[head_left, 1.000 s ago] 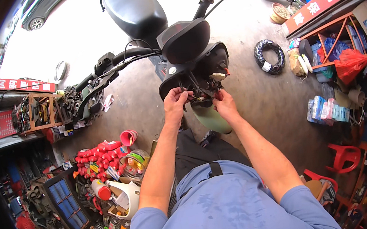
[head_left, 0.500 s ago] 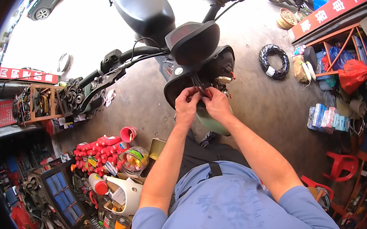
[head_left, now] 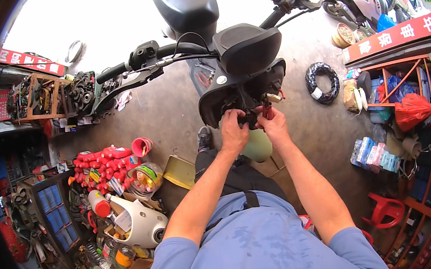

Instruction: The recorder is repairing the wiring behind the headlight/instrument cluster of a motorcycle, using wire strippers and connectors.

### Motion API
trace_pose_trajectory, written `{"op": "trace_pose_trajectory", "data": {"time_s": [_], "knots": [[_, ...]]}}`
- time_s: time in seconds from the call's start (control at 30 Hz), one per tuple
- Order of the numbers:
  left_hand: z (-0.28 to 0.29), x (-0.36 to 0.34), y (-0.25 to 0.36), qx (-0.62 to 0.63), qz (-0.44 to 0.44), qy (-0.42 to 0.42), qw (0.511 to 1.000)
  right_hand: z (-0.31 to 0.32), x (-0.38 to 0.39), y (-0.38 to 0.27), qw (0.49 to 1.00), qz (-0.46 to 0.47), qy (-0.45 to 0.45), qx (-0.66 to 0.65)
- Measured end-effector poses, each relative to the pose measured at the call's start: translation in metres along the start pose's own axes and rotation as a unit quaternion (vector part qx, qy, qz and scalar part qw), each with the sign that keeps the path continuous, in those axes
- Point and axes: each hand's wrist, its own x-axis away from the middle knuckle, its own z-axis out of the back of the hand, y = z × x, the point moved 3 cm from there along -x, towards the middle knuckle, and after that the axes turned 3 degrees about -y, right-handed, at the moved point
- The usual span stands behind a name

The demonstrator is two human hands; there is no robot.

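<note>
The black front housing of a scooter (head_left: 211, 103) stands open before me, below its handlebar and the dark display cover (head_left: 249, 48). My left hand (head_left: 235, 131) is closed in a pinch at the housing's lower edge, on dark strands that look like black wires (head_left: 246, 101). Close beside it, my right hand (head_left: 274, 126) is closed around red-handled pliers (head_left: 266, 106), held upright. The fingertips of both hands nearly meet, and the exact spot they work on is partly hidden. A pale connector (head_left: 274, 97) hangs just above the right hand. Below them shows a light green rounded panel (head_left: 257, 146).
A wrapped tyre (head_left: 322, 83) lies on the floor to the right, near shelves (head_left: 419, 106). At left are red bottles (head_left: 105, 168), a clear jar (head_left: 145, 180), a metal tray (head_left: 179, 171) and a white shell part (head_left: 143, 225). A red stool (head_left: 383, 211) sits at lower right.
My view has shifted, and the scooter front appears further right. My hands have moved slightly apart. The red-handled pliers now stand up more plainly in my right hand. My shoe has come into view.
</note>
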Motion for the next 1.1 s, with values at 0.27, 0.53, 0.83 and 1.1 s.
{"op": "trace_pose_trajectory", "data": {"time_s": [0.27, 0.53, 0.83, 1.1], "knots": [[0.011, -0.003, -0.017, 0.008, 0.024, -0.07, 0.997, 0.003, 0.014, 0.068, 0.973, -0.153, 0.147, -0.089], [0.005, -0.021, -0.007, 0.074, 0.18, -0.124, 0.973, -0.023, 0.009, 0.08, 0.949, -0.173, 0.182, -0.192], [-0.029, -0.05, -0.017, 0.172, 0.257, -0.187, 0.932, -0.013, -0.004, 0.081, 0.943, -0.098, 0.291, -0.126], [-0.026, -0.05, -0.006, 0.138, 0.203, -0.206, 0.947, 0.0, -0.018, 0.079, 0.938, -0.061, 0.331, 0.08]]}}
